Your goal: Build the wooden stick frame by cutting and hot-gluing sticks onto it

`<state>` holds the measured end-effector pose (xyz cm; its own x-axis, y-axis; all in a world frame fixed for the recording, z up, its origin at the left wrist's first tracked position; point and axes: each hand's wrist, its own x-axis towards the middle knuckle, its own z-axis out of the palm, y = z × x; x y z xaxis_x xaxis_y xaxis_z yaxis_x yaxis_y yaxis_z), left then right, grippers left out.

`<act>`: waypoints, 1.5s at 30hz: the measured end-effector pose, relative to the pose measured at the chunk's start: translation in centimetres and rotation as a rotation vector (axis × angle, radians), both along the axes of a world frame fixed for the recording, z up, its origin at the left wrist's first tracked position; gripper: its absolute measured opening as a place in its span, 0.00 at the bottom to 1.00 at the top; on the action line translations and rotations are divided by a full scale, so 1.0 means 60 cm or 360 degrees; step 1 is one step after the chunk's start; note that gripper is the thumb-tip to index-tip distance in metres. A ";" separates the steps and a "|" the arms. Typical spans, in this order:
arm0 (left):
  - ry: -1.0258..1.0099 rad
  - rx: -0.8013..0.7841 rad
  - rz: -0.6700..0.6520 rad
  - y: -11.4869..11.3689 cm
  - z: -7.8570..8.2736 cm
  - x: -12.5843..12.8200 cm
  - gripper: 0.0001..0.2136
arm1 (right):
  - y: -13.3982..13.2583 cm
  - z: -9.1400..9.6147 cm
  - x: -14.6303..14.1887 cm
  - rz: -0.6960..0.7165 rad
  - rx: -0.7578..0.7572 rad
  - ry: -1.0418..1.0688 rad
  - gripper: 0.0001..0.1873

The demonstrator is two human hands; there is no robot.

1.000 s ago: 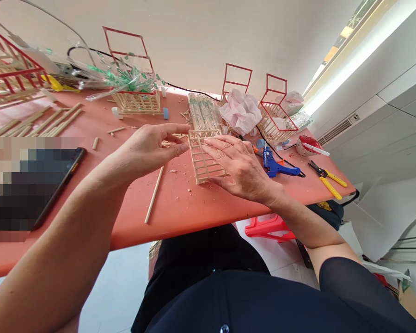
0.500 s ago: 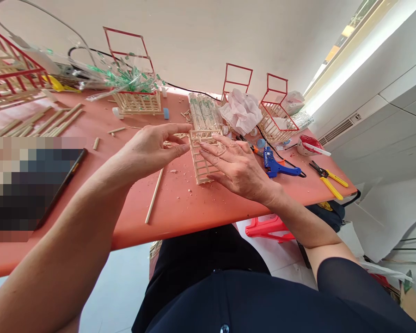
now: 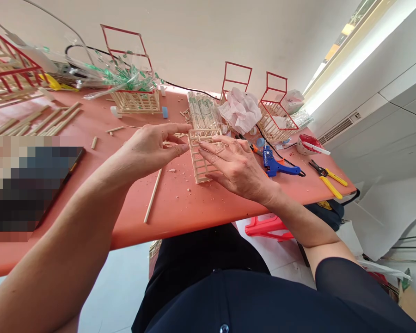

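A small basket-like frame of pale wooden sticks (image 3: 199,167) stands on the orange-red table in front of me. My right hand (image 3: 234,169) holds it from the right, its fingers laid across the top bars and its thumb at the near end. At the upper left corner is my left hand (image 3: 156,150), its index finger stretched out to the rim and its thumb apart below. Whether that fingertip presses on the frame I cannot tell. A single wooden stick (image 3: 153,196) lies left of the frame, with crumbs scattered around.
A blue glue gun (image 3: 275,164) and yellow-handled pliers (image 3: 327,180) lie to the right, near a cup of red paint (image 3: 307,145). Behind stand red-rimmed stick baskets (image 3: 135,102), a crumpled tissue (image 3: 241,111) and a clear-wrapped bundle (image 3: 203,111). Loose sticks (image 3: 60,119) lie at left.
The view has shifted very slightly. Both hands and the stick frame keep the same places relative to each other.
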<state>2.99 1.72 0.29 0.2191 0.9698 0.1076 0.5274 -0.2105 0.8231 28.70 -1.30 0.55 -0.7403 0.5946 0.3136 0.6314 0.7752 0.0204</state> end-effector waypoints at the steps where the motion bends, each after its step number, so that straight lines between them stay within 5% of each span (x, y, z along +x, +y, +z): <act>1: 0.0000 0.0002 0.0000 0.001 -0.001 0.000 0.31 | 0.001 0.000 0.000 0.0002 0.0001 -0.0004 0.27; 11: -0.0134 0.0066 -0.0011 -0.001 -0.011 0.006 0.44 | -0.018 0.018 0.028 -0.0071 0.0044 0.0322 0.26; 18: -0.0336 -0.0040 0.0029 0.003 -0.048 0.032 0.53 | 0.042 0.045 0.069 -0.0187 0.0178 0.0675 0.24; 24: -0.0544 -0.0130 -0.0158 0.005 -0.059 0.036 0.52 | 0.066 0.020 0.051 0.0019 0.0093 0.0628 0.24; 36: -0.0452 -0.0021 0.0008 0.015 -0.074 0.014 0.47 | 0.027 -0.015 0.055 0.0501 0.0309 0.0403 0.16; 45: -0.0397 0.0097 0.0021 0.012 -0.085 0.023 0.52 | 0.036 -0.021 0.055 0.0373 0.0348 0.0565 0.18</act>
<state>4.40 2.43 -4.83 0.1657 0.9625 0.2149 0.3129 -0.2579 0.9141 32.01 0.87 -0.71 -0.6710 0.3166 0.6704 0.4376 0.8991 0.0134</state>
